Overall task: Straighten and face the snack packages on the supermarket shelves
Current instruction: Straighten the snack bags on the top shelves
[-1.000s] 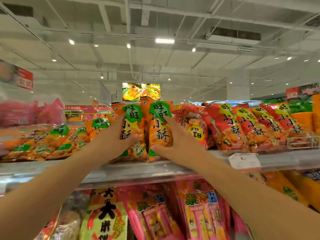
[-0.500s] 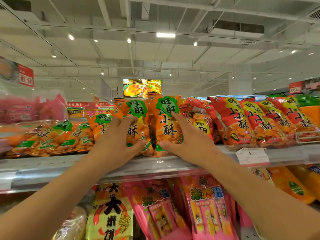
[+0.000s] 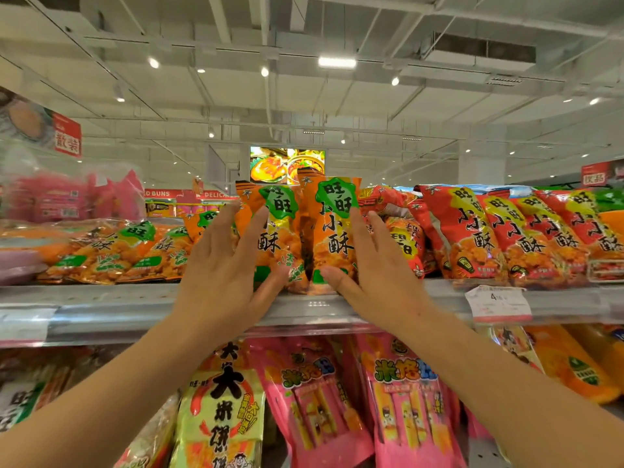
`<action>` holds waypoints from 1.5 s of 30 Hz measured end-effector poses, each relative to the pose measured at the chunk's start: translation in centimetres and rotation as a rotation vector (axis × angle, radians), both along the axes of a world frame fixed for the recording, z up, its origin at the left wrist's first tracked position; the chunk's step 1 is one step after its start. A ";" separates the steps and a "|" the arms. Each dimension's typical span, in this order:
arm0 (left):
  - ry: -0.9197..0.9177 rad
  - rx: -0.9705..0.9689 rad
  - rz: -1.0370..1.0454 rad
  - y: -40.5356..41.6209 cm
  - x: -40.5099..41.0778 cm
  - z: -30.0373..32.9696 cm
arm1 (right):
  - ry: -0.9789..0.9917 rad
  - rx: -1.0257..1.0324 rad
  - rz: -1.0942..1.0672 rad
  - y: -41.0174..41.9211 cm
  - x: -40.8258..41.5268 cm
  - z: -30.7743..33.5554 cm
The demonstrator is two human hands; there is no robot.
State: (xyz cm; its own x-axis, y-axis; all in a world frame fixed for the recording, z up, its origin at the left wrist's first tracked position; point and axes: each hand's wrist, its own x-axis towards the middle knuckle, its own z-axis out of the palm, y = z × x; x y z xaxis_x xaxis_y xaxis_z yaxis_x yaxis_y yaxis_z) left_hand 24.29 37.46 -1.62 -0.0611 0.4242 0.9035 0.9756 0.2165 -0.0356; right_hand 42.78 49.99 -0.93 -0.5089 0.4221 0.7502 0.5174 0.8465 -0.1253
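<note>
Head view. Two orange snack packages (image 3: 304,231) are standing upright at the front edge of the top shelf (image 3: 320,307). Left hand (image 3: 223,268) and right hand (image 3: 374,265), fingers straight and spread, are pressing flat against their outer sides, gripping nothing. Risk: once unsupported, the packages are likely tipping forward off that edge, or sideways onto the slumped orange packages (image 3: 111,248) left of them.

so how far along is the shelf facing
Done: the two orange bags stand upright at the shelf edge, labels forward. In hand: left hand and right hand are open against them. Left: the orange bags to the left lie flat, and the red bags lean.
</note>
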 end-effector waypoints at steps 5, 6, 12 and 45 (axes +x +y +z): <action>-0.042 -0.058 0.152 -4.0 -2.2 -2.8 | 0.073 0.439 0.136 -2.8 -2.0 -2.2; -0.066 -0.082 0.188 -5.1 -2.9 -3.5 | 0.055 0.457 0.212 -3.8 -3.2 -2.6; -0.185 -0.229 0.420 -14.1 -7.9 -7.4 | -0.135 0.368 0.565 -11.2 -12.5 -3.1; -0.026 0.027 0.548 -40.8 -42.3 8.8 | -0.061 0.013 0.633 -35.2 -51.4 10.7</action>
